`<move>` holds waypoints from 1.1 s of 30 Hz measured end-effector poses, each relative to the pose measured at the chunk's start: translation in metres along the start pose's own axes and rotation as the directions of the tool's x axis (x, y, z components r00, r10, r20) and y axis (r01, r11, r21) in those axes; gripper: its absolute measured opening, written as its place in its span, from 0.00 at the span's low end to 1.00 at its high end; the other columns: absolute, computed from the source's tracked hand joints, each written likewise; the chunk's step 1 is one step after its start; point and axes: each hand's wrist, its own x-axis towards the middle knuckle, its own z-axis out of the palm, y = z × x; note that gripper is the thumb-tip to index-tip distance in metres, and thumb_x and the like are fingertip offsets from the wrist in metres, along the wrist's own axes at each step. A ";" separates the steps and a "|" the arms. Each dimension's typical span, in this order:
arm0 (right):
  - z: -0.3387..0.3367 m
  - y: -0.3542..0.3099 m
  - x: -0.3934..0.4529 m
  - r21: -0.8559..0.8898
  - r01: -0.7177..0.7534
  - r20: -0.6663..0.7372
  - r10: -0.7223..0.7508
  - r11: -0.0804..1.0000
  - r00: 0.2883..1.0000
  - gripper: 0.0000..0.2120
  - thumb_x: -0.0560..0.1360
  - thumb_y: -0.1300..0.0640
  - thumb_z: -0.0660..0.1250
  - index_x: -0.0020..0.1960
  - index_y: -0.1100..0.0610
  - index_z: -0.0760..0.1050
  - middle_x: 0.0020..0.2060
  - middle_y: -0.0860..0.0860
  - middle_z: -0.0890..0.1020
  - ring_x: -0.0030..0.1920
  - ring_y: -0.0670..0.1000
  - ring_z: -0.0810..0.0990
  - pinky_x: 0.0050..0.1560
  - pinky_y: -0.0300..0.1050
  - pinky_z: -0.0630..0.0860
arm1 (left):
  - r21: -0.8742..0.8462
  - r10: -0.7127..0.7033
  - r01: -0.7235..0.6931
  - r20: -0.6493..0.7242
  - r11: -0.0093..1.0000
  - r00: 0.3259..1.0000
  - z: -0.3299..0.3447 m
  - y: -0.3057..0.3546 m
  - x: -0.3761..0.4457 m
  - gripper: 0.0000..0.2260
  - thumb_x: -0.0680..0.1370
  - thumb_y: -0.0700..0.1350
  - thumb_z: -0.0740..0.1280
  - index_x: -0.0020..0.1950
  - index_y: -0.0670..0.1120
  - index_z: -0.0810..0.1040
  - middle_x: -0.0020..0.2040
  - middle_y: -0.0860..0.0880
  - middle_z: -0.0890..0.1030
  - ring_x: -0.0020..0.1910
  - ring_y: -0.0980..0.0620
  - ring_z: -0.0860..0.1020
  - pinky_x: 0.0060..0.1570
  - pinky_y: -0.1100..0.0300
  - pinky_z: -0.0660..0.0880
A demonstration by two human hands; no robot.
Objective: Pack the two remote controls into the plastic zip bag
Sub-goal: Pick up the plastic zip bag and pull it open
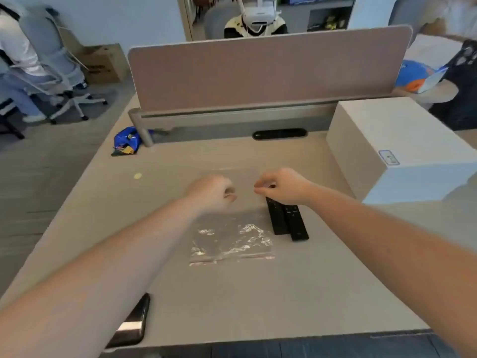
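On the beige tabletop [296,293], near its middle, the clear plastic zip bag [232,241] lies flat and crinkled, its zip strip along the near edge. Just beside its right edge the two black remote controls [286,219] lie side by side, touching along their length, pointing away from the person. Their far ends are hidden under the right hand [282,187].

That right hand hovers over the far ends of the remotes with its fingers [260,188] pinched together; whether they grip a remote or the far edge of the bag I cannot tell. The left hand [213,191] is curled loosely just beyond the bag's far left part, fingers drawn in narrow, and what, if anything, they hold cannot be told.

Further out, a black phone [131,324] lies at the near left edge of the tabletop, partly under the left forearm. A white box [402,140] stands at the right, and a blue snack packet [126,140] lies at the far left by the foot of the pinkish divider panel [265,71]. A small yellow dot [137,175] marks the surface left of the hands.
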 end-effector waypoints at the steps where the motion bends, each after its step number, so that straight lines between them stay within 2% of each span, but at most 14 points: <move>1: 0.013 0.006 0.000 -0.014 -0.001 0.015 0.001 1.000 1.000 0.13 0.77 0.51 0.64 0.58 0.55 0.79 0.57 0.52 0.82 0.59 0.52 0.78 0.64 0.47 0.72 | 0.016 -0.003 0.003 0.027 1.000 1.000 0.012 0.000 -0.002 0.11 0.75 0.53 0.65 0.53 0.50 0.80 0.54 0.48 0.82 0.53 0.44 0.78 0.51 0.54 0.76; 4: 0.046 0.023 -0.004 -0.037 0.028 0.010 -0.028 0.999 1.000 0.12 0.77 0.52 0.65 0.57 0.57 0.80 0.56 0.52 0.83 0.59 0.52 0.78 0.62 0.44 0.71 | 0.034 0.025 -0.026 0.029 0.999 0.999 0.050 -0.002 -0.009 0.08 0.74 0.52 0.67 0.49 0.50 0.81 0.51 0.49 0.83 0.51 0.46 0.79 0.45 0.59 0.71; 8: 0.081 0.038 -0.010 -0.043 0.107 -0.056 -0.109 0.993 0.992 0.12 0.77 0.53 0.65 0.57 0.57 0.80 0.56 0.52 0.83 0.59 0.51 0.78 0.63 0.43 0.71 | 0.005 0.038 -0.038 -0.009 0.999 0.999 0.090 -0.008 -0.021 0.09 0.74 0.55 0.67 0.46 0.51 0.81 0.49 0.50 0.83 0.50 0.46 0.79 0.48 0.55 0.77; 13: 0.107 0.044 -0.026 -0.097 0.152 -0.116 -0.163 0.984 0.980 0.12 0.77 0.54 0.65 0.56 0.57 0.81 0.54 0.52 0.84 0.57 0.51 0.79 0.61 0.43 0.72 | -0.038 0.023 -0.026 -0.086 0.999 0.996 0.116 -0.010 -0.048 0.13 0.73 0.57 0.68 0.48 0.48 0.82 0.49 0.49 0.84 0.50 0.46 0.80 0.50 0.52 0.78; 16: 0.117 0.045 -0.038 -0.108 0.151 -0.138 -0.165 0.983 0.977 0.11 0.76 0.54 0.65 0.55 0.57 0.81 0.54 0.53 0.84 0.58 0.52 0.79 0.63 0.47 0.73 | -0.030 0.040 -0.042 -0.092 0.999 0.995 0.125 -0.012 -0.064 0.16 0.73 0.58 0.67 0.49 0.47 0.81 0.50 0.47 0.83 0.50 0.45 0.79 0.50 0.49 0.78; 21: 0.127 0.036 -0.052 -0.130 0.139 -0.108 -0.153 0.982 0.982 0.12 0.76 0.51 0.66 0.55 0.55 0.81 0.55 0.51 0.84 0.59 0.51 0.79 0.64 0.49 0.73 | -0.073 0.051 -0.057 -0.092 0.996 0.994 0.133 -0.010 -0.079 0.15 0.74 0.57 0.67 0.51 0.47 0.80 0.48 0.46 0.82 0.48 0.43 0.79 0.49 0.49 0.77; 24: 0.130 0.025 -0.053 -0.223 0.172 -0.022 -0.181 0.960 0.983 0.16 0.74 0.46 0.67 0.57 0.54 0.80 0.56 0.50 0.83 0.58 0.51 0.78 0.62 0.47 0.74 | -0.118 0.053 -0.070 -0.143 0.990 0.988 0.135 -0.009 -0.080 0.11 0.77 0.50 0.65 0.55 0.46 0.80 0.53 0.44 0.82 0.53 0.43 0.78 0.51 0.54 0.74; 27: 0.137 0.017 -0.049 -0.372 0.208 0.040 -0.208 0.905 0.977 0.18 0.74 0.43 0.66 0.59 0.51 0.78 0.57 0.50 0.82 0.57 0.53 0.78 0.59 0.47 0.76 | -0.213 -0.003 -0.042 -0.207 0.976 0.978 0.136 -0.009 -0.077 0.12 0.79 0.46 0.63 0.59 0.44 0.79 0.59 0.44 0.81 0.58 0.45 0.77 0.55 0.57 0.72; 30: 0.148 0.016 -0.039 -0.533 0.230 0.029 -0.255 0.814 0.967 0.13 0.77 0.48 0.60 0.55 0.51 0.79 0.53 0.53 0.82 0.54 0.57 0.79 0.50 0.48 0.78 | -0.301 -0.038 -0.038 -0.241 0.953 0.970 0.140 -0.012 -0.072 0.12 0.79 0.45 0.63 0.59 0.42 0.79 0.59 0.43 0.81 0.59 0.46 0.78 0.52 0.63 0.69; 33: 0.157 0.017 -0.031 -0.641 0.211 0.025 -0.255 0.738 0.967 0.11 0.79 0.56 0.58 0.52 0.56 0.79 0.50 0.55 0.82 0.51 0.60 0.81 0.41 0.47 0.75 | -0.368 -0.059 -0.038 -0.249 0.929 0.967 0.142 -0.015 -0.068 0.12 0.78 0.43 0.64 0.59 0.41 0.79 0.59 0.43 0.81 0.58 0.47 0.78 0.51 0.66 0.67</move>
